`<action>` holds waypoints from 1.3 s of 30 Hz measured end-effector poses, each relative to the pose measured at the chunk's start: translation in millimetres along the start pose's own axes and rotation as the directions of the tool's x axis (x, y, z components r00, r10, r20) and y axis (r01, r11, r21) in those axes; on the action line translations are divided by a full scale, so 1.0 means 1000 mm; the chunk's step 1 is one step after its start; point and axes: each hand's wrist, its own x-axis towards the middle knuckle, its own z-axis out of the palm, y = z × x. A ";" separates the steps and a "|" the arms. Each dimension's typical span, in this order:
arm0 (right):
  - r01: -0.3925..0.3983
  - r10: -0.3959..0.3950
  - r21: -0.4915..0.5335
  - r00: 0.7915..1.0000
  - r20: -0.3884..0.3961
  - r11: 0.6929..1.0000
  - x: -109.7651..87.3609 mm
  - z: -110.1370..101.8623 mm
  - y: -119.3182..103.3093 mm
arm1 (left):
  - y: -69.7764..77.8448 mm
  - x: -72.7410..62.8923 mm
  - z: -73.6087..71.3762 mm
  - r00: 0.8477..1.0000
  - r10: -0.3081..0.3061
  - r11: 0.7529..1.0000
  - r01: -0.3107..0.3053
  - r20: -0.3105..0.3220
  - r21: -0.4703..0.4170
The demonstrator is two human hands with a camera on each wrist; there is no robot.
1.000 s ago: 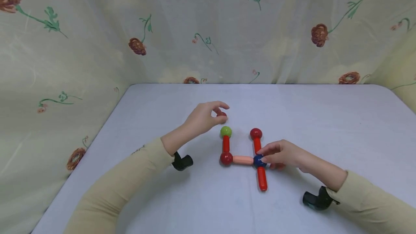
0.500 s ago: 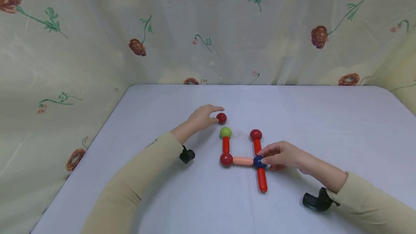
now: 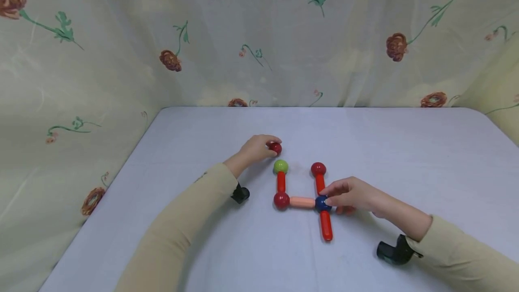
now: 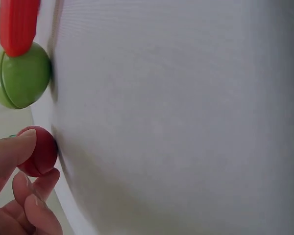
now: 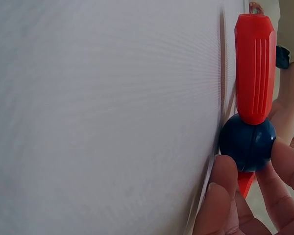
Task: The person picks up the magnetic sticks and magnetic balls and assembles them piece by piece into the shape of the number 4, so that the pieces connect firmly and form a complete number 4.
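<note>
My left hand (image 3: 256, 148) pinches a loose red ball (image 3: 275, 148) on the table, just beyond the green ball (image 3: 280, 166). In the left wrist view, thumb and fingers lie on either side of that red ball (image 4: 41, 152). My right hand (image 3: 357, 195) holds the blue ball (image 3: 322, 203) between thumb and fingers. From the blue ball run a near red rod (image 3: 326, 226), a far red rod tipped with a red ball (image 3: 318, 169), and a pink rod (image 3: 302, 202). The pink rod joins a corner red ball (image 3: 281, 200), from which another red rod (image 3: 281, 181) reaches the green ball.
A white table (image 3: 405, 157) bears the pieces. Behind and to the left hangs a pale curtain (image 3: 211, 35) with printed flowers. Black wrist cameras sit below each wrist, the left one (image 3: 241, 193) and the right one (image 3: 395, 251).
My left hand drew back from the red ball, exposing it, then came forward again and closed thumb and fingers on it. My right hand stays at the blue ball.
</note>
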 end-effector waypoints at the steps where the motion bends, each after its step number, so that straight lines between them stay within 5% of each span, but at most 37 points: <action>1: 0.001 -0.001 0.000 1.000 0.000 1.000 0.000 0.000 0.000 | -0.001 0.001 0.001 1.000 -0.010 1.000 0.010 -0.006 -0.006; 7: 0.002 -0.002 -0.005 1.000 -0.002 1.000 0.000 0.000 0.000 | -0.001 0.001 0.002 0.998 -0.061 0.996 0.059 -0.031 -0.069; 21: -0.001 0.001 -0.010 1.000 -0.006 1.000 0.000 0.000 0.000 | -0.003 -0.008 -0.005 0.997 -0.035 0.981 0.020 -0.073 -0.195; 39: -0.008 0.008 -0.050 1.000 -0.001 0.999 0.000 0.003 -0.004 | 0.013 -0.073 -0.011 0.990 0.143 0.965 -0.142 -0.012 -0.223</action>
